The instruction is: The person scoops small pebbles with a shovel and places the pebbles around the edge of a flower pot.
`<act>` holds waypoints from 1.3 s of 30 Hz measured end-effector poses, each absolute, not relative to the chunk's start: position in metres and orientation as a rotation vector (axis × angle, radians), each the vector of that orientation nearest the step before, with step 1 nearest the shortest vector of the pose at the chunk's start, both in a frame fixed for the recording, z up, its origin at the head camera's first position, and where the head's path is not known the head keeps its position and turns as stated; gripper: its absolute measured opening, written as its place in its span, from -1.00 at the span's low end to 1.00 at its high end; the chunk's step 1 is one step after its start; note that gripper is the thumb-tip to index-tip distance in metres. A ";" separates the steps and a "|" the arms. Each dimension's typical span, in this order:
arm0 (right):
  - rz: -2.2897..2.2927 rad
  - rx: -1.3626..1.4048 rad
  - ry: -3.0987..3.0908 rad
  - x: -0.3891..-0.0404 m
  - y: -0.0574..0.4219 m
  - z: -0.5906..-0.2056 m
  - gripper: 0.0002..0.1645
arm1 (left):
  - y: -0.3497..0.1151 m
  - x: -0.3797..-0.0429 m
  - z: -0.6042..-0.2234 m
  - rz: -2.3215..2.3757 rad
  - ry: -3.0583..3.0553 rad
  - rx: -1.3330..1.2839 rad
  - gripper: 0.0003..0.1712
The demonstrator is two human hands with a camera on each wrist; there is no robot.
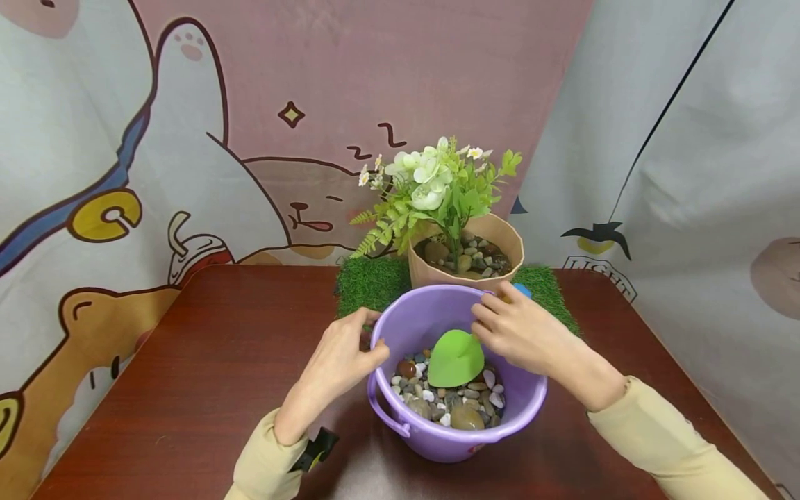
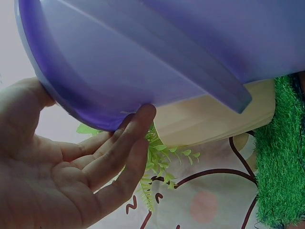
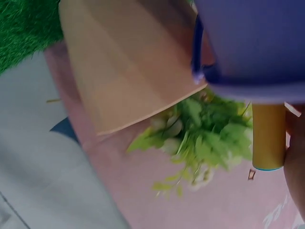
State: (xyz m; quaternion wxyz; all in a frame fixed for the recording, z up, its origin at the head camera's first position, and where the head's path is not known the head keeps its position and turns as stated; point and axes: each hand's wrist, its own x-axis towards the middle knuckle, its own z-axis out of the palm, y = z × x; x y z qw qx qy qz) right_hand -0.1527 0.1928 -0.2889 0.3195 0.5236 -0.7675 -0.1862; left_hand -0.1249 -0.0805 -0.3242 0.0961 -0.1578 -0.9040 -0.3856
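Note:
A purple bucket (image 1: 437, 444) stands on the table with pebbles (image 1: 419, 406) of mixed colours in its bottom. My left hand (image 1: 340, 357) holds the bucket's left rim, thumb at the inner side and fingers against the outer wall, as the left wrist view also shows. Over the bucket's right far side, my right hand (image 1: 521, 333) grips a toy shovel with a green leaf-shaped blade (image 1: 456, 359). The blade reaches down over the pebbles. Its yellow handle (image 3: 268, 136), with a blue end, shows past the rim in the right wrist view; part of the grip is hidden.
Close behind the bucket, a beige pot (image 1: 465, 283) holds stones and white flowers with green leaves (image 1: 431, 180). It stands on a green grass mat (image 1: 371, 285). The brown table (image 1: 237, 389) extends to both sides, with printed cloth (image 1: 375, 76) hanging behind.

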 end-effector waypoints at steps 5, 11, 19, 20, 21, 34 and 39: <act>-0.503 1.410 -2.001 -0.151 0.182 -0.294 -0.72 | -0.080 -0.125 -0.324 -1.146 -2.681 -0.468 -0.59; -0.478 1.424 -2.045 -0.154 0.181 -0.293 -0.77 | -0.080 -0.125 -0.324 -1.155 -2.682 -0.465 -0.59; -0.414 1.445 -2.097 -0.160 0.185 -0.296 -0.81 | -0.081 -0.124 -0.323 -1.148 -2.683 -0.453 -0.58; -0.400 1.445 -2.104 -0.162 0.185 -0.297 -0.79 | -0.081 -0.124 -0.323 -1.150 -2.683 -0.451 -0.58; -0.383 1.446 -2.113 -0.163 0.186 -0.298 -0.77 | -0.081 -0.124 -0.323 -1.148 -2.683 -0.452 -0.58; -0.291 1.449 -2.162 -0.172 0.190 -0.304 -0.71 | -0.081 -0.125 -0.323 -1.156 -2.687 -0.461 -0.56; -0.298 1.450 -2.173 -0.173 0.190 -0.303 -0.72 | -0.081 -0.125 -0.323 -1.159 -2.677 -0.463 -0.57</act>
